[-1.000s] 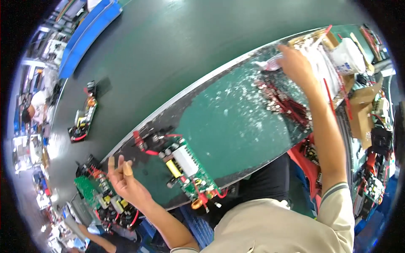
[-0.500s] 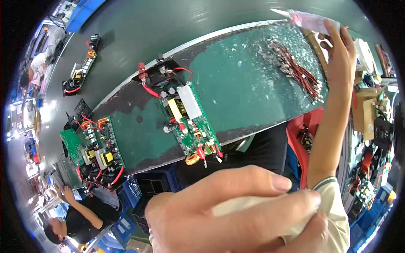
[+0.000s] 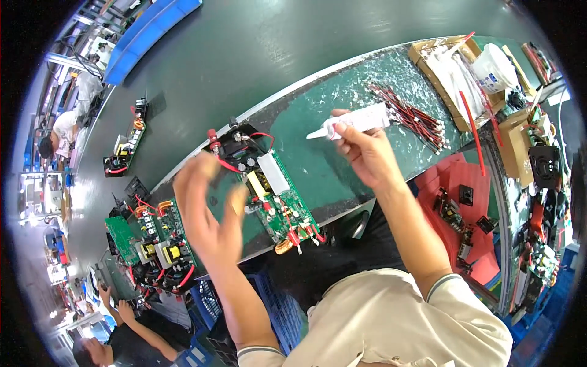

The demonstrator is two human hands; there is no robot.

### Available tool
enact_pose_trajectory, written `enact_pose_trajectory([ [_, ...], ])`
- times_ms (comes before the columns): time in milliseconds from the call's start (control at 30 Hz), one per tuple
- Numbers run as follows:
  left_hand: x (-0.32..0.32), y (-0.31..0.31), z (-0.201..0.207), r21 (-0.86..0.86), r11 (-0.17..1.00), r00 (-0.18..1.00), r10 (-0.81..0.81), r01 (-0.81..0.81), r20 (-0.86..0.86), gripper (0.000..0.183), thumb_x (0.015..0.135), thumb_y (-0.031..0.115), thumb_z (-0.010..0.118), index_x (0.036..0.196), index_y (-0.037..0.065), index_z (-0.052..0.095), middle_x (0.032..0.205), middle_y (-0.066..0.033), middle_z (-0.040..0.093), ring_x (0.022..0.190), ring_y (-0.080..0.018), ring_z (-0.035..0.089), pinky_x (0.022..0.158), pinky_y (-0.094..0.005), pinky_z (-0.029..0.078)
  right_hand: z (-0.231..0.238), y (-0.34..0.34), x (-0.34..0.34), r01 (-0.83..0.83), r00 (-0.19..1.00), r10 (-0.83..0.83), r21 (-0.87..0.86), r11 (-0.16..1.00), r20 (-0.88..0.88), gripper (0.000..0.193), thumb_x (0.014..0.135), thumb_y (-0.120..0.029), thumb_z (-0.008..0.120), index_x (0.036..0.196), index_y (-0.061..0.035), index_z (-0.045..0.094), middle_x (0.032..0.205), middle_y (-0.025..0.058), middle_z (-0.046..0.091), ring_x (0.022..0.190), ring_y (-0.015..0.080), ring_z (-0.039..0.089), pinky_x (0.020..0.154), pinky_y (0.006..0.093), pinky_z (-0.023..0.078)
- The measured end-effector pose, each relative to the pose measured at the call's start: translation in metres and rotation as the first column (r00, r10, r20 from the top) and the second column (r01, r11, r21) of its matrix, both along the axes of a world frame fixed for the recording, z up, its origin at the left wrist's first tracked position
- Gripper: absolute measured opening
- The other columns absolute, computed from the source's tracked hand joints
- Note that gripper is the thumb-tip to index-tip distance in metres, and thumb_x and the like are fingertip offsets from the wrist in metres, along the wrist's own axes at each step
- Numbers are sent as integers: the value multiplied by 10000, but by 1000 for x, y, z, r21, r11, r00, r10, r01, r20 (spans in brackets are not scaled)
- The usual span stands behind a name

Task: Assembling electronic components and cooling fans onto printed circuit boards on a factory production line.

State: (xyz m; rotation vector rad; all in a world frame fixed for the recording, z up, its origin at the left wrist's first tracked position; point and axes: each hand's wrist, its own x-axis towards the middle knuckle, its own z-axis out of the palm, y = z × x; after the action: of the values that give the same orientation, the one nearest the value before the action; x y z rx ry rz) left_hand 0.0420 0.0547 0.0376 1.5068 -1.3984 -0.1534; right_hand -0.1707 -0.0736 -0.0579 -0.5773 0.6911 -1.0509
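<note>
White with a tapered nozzle, a tube is gripped between the thumb and fingers of the right hand, and is held above the green bench top with its tip pointed left. To its left, a green circuit board is laid on the bench, with a black panel set at its far end and a copper-coloured coil at its near end. The left hand is held open at the left side of the board, its fingers parted from the thumb and blurred. Just right of the tube, dark red wires are heaped on the white-smeared bench top. Beyond them, at the far right, a cardboard tray is placed, with a white tub beside it. Small parts are held in a red bin at the near right. More circuit boards are grouped at the left, and another board is laid on the far surface, below a blue bin.
</note>
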Motion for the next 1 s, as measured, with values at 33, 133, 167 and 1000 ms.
enact_pose_trajectory([
  [33,19,-14,-12,53,994,991,85,-90,101,496,808,94,747,1271,30,579,1309,-140,517,1212,-266,500,1029,-385,392,-4,1,7,-37,999,35,55,998,38,362,892,-73,683,1224,29,580,956,78,684,721,102,633,551,201,492],
  [133,51,-38,-50,46,990,979,122,-131,164,551,838,153,749,1344,87,539,1358,-126,493,1278,-283,458,1083,-408,349,-3,6,28,4,1000,-5,55,998,31,350,888,-81,694,1200,18,567,935,89,690,740,125,660,552,218,518],
  [167,56,-43,-58,60,992,981,103,-114,166,558,840,151,748,1350,85,531,1361,-126,492,1283,-283,456,1081,-407,356,-6,5,32,21,1000,-21,26,999,-15,339,883,-73,698,1186,14,572,932,86,690,740,126,658,564,216,517],
  [1000,74,-58,-121,-9,999,967,-40,39,-253,561,873,180,692,1346,18,439,1306,-163,480,1074,-272,560,950,-383,459,-6,23,55,-143,871,0,-254,957,-491,226,946,-57,615,1154,10,671,1032,100,631,830,130,620,717,253,519],
])
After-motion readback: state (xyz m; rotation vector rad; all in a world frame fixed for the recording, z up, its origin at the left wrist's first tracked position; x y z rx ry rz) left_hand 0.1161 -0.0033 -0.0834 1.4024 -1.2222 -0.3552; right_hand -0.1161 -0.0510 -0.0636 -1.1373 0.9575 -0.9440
